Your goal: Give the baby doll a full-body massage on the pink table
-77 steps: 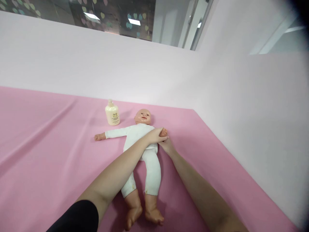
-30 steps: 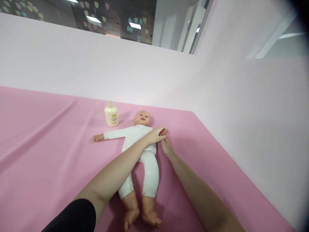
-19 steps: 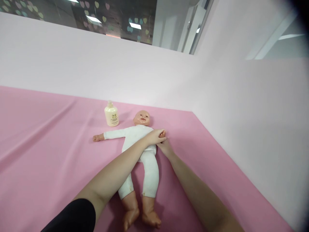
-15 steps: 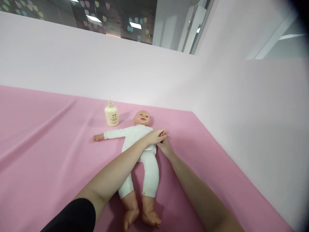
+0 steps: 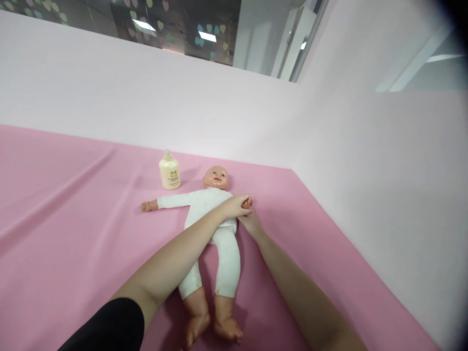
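A baby doll [image 5: 228, 263] in a white suit lies on its back, its head toward the wall and its bare feet toward me. My left hand [image 5: 236, 205] reaches across the doll's body and is closed round its arm on the right side, near the wrist. The doll's small hand [image 5: 247, 203] pokes out past my fingers. Close against it from below is my right hand [image 5: 250, 223], also on that arm, with its fingers mostly hidden. The doll's other arm [image 5: 173, 201] stretches out to the left.
A pale yellow pump bottle [image 5: 170, 173] stands left of the doll's head. The pink padded surface [image 5: 73, 219] has creases at the left and meets white walls [image 5: 146, 102] at the back and right. A window [image 5: 175, 29] with heart stickers is above.
My right hand has shifted slightly, and its fingertips no longer show beyond the doll's hand. My left hand keeps its hold. The view has tilted a little.
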Demonstrator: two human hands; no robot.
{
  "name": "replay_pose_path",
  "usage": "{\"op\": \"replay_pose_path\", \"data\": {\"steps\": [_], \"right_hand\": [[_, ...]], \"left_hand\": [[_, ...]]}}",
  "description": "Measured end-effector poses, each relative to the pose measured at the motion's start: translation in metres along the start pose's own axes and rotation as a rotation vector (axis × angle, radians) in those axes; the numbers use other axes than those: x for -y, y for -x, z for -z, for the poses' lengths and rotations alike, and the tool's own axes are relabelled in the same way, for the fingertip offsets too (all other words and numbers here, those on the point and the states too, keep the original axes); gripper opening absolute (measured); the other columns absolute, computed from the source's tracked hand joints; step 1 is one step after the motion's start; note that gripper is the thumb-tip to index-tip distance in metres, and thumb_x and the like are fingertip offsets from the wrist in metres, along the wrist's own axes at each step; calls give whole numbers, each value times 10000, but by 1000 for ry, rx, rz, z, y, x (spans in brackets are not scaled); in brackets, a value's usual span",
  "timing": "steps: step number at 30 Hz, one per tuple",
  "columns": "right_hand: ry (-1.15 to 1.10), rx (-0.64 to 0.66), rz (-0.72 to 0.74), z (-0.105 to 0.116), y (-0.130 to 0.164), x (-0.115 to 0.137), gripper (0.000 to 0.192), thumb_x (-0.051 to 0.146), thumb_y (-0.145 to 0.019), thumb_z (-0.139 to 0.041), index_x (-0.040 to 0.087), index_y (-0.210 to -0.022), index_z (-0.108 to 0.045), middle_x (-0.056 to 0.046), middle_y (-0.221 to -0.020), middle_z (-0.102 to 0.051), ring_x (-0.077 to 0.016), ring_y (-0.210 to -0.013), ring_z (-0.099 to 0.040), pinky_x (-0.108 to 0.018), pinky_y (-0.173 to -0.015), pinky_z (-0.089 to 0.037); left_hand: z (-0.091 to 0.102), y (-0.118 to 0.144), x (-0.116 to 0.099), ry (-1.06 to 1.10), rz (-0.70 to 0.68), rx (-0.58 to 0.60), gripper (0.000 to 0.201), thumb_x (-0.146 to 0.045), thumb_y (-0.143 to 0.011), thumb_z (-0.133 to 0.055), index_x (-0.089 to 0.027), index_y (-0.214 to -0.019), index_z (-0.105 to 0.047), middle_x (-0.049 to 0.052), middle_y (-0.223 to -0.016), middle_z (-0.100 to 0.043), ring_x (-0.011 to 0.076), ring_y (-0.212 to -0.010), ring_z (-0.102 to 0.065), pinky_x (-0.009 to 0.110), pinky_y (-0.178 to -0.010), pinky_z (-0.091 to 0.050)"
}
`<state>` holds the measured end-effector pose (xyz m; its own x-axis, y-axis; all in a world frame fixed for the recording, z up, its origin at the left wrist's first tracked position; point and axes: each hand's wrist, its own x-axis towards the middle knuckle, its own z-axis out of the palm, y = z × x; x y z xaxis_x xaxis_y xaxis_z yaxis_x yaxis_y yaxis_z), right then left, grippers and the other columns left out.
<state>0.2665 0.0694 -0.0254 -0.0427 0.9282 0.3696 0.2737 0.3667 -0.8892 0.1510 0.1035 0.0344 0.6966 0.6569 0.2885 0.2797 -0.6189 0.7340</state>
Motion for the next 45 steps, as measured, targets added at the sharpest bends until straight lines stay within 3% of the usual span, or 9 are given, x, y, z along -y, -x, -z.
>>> {"op": "replay_pose_path", "data": {"steps": [9, 15, 21, 26, 29, 35, 40, 45], "right_hand": [[-40, 23, 84, -1, -1, 5, 482, 294, -734, -574, 195, -1202, -513, -92, -1156, -588, -246, -1114, -537, -407, -997, -401], [-22, 24, 66, -1, -1, 1, 514, 286, -745, -575, 187, -1238, -467, -89, -1153, -581, -248, -1154, -511, -406, -1026, -373], [-46, -7, 71, -2, 1, 9, 431, 264, -745, -581, 190, -1155, -469, -87, -1134, -571, -236, -1123, -530, -387, -987, -416], [-117, 34, 15, -3, 2, 9, 338, 277, -742, -596, 181, -1056, -516, -80, -998, -628, -236, -944, -616, -386, -857, -493], [-139, 41, -12, -3, 1, 7, 375, 278, -732, -606, 174, -1080, -517, -75, -998, -643, -228, -944, -620, -375, -860, -490], [-163, 43, -20, -4, 0, 5, 405, 276, -725, -609, 167, -1104, -516, -90, -1087, -633, -223, -1005, -607, -368, -886, -478], [-139, 39, -22, -5, 0, 4, 393, 269, -717, -603, 160, -1086, -521, -83, -1036, -645, -228, -967, -619, -370, -857, -493], [-37, 9, 48, -3, 0, 5, 402, 293, -743, -589, 181, -1124, -528, -79, -1086, -616, -244, -1091, -555, -393, -969, -434]], "left_hand": [[1, 2, -1, -1, -57, -12, 111, -269, -781, -545, -173, -797, -491, -54, -674, -502, 86, -633, -456, 207, -627, -358], [1, 2, -4, -11, -33, -4, 199, -361, -838, -491, -175, -769, -469, -64, -617, -446, 79, -575, -409, 206, -590, -338], [2, 3, -4, 38, -31, 5, 305, -465, -863, -433, -179, -760, -452, -52, -623, -464, 88, -588, -431, 208, -586, -348], [1, 3, -1, 149, -56, 19, 398, -495, -912, -271, -176, -780, -469, -32, -615, -487, 96, -585, -463, 218, -601, -385], [0, 3, 0, 202, -61, 15, 453, -502, -919, -226, -175, -701, -450, -31, -572, -452, 97, -570, -454, 222, -603, -396], [-1, 1, 1, 236, -36, 5, 443, -468, -921, -228, -173, -674, -449, -32, -567, -458, 96, -572, -456, 224, -616, -400], [1, 2, -1, 221, -39, 6, 399, -437, -912, -261, -173, -676, -446, -35, -573, -455, 95, -558, -449, 225, -598, -382], [3, 2, -4, 65, -10, 7, 226, -380, -805, -507, -176, -719, -459, -57, -598, -455, 88, -569, -412, 215, -580, -338]]}}
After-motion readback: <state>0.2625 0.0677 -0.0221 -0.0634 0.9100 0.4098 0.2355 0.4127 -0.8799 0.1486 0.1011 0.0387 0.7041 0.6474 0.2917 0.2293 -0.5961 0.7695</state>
